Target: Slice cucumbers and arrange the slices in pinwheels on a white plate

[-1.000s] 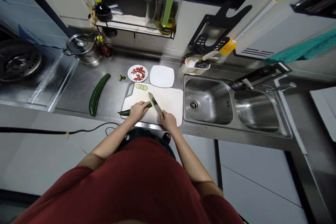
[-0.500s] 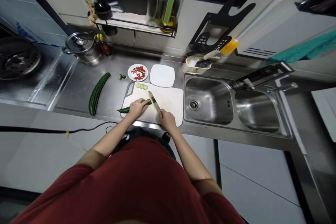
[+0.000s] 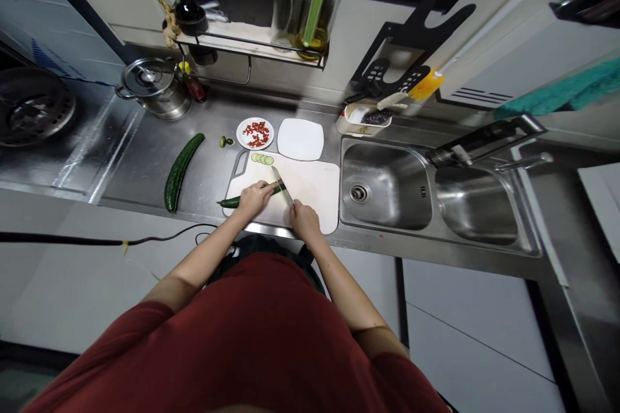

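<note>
My left hand point(image 3: 255, 198) is closed over a dark green cucumber point(image 3: 230, 202), pressing it on the white cutting board point(image 3: 314, 190). The tapered end sticks out to the left of the hand. In my right hand point(image 3: 305, 218) is the handle of a knife point(image 3: 282, 186), its blade slanting up and left across the cucumber just right of my left fingers. Whether the edge is into the flesh I cannot tell. A short row of pale cucumber slices point(image 3: 262, 159) lies at the board's top left. A second, whole cucumber point(image 3: 181, 172) rests on the steel counter farther left.
Behind the board stand a plate of chopped red pieces point(image 3: 255, 145) and a white square plate point(image 3: 300, 140). Small green cut-off ends point(image 3: 225, 141) lie beside them. A double sink point(image 3: 387, 224) adjoins on the right. A lidded pot point(image 3: 154, 91) stands at back left, under a bottle shelf point(image 3: 252, 41).
My right hand and the knife have shifted slightly left, bringing the blade over the cucumber. My left hand stays in place on it.
</note>
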A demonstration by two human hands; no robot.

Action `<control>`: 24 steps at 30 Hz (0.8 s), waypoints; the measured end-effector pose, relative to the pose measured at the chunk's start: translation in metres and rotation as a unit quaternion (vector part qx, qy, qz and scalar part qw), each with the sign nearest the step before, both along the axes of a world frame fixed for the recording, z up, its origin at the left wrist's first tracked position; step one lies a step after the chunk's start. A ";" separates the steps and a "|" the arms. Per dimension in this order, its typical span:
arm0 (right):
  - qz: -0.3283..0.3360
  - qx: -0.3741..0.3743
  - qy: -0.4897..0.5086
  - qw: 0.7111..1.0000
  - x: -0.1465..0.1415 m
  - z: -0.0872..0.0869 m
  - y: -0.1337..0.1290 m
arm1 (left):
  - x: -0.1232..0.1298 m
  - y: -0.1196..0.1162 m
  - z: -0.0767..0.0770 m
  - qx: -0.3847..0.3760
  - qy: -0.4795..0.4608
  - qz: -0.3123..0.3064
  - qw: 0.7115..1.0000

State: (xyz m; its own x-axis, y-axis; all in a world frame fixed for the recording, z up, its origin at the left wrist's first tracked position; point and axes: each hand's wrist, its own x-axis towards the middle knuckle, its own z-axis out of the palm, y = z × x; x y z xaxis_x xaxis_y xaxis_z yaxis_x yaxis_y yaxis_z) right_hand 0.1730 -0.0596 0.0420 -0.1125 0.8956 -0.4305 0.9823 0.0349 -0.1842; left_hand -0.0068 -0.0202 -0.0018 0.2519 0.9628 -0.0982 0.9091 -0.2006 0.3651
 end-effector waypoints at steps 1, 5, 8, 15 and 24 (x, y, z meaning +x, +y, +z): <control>0.000 -0.002 -0.001 1.000 0.000 0.001 0.000 | 0.000 0.000 0.000 0.000 -0.001 -0.001 1.000; 0.000 -0.008 -0.001 1.000 -0.001 0.002 0.000 | -0.001 0.000 0.000 0.004 -0.007 -0.003 1.000; 0.000 -0.003 0.002 1.000 0.000 0.002 0.000 | -0.001 0.001 0.000 0.005 -0.008 -0.002 1.000; 0.003 -0.004 0.006 1.000 -0.001 0.000 0.001 | -0.001 0.002 0.002 0.001 -0.008 -0.003 1.000; 0.010 -0.047 0.005 0.999 0.006 0.006 -0.007 | 0.000 0.003 0.004 -0.006 -0.007 -0.002 1.000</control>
State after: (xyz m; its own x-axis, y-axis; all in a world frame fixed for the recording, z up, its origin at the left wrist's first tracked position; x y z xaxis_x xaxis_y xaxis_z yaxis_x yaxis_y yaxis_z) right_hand 0.1788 -0.0667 0.0484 -0.1350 0.8484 -0.5118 0.9797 0.0370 -0.1971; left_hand -0.0071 -0.0173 0.0017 0.2578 0.9604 -0.1059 0.9027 -0.2003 0.3808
